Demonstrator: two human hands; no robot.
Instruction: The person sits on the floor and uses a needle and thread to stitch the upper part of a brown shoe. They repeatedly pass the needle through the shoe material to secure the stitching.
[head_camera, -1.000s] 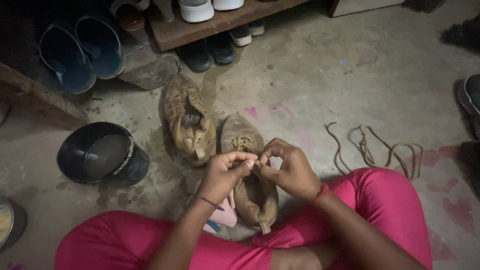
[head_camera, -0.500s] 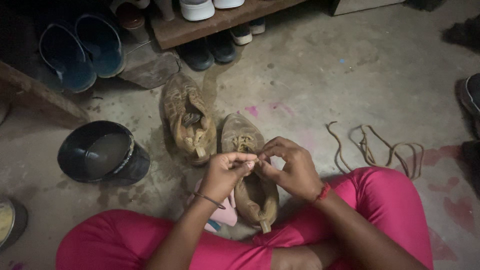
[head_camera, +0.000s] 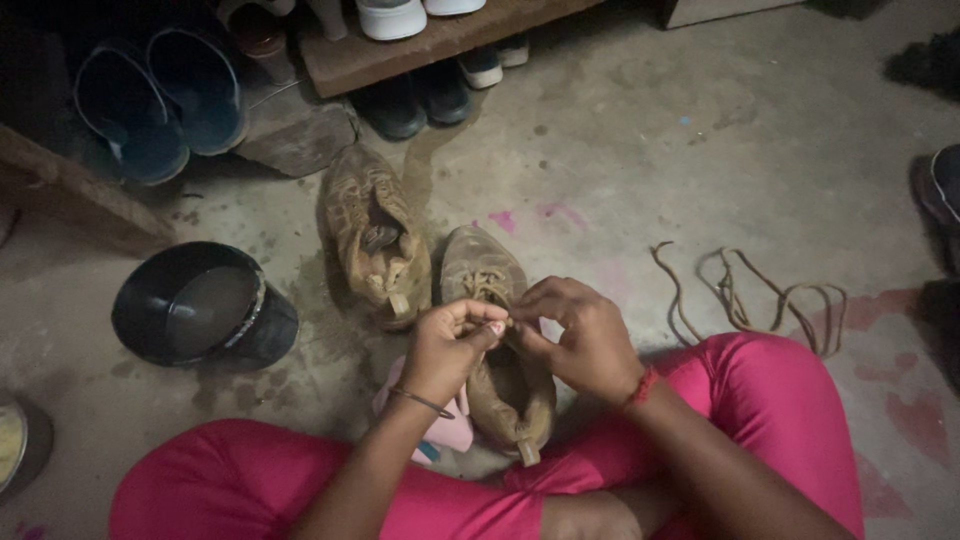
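Both hands (head_camera: 520, 335) pinching thin lace over scuffed, muddy-brown shoe (head_camera: 500, 340)

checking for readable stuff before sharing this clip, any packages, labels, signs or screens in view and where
None can be made out: no package, label, sign or screen shows.
In view instead:
Both hands, left hand and right hand, at the lace of a muddy brown shoe between the knees.
Second muddy shoe, just beyond it.
Dark round bowl, on the floor at left.
Loose lace, on the floor at right.
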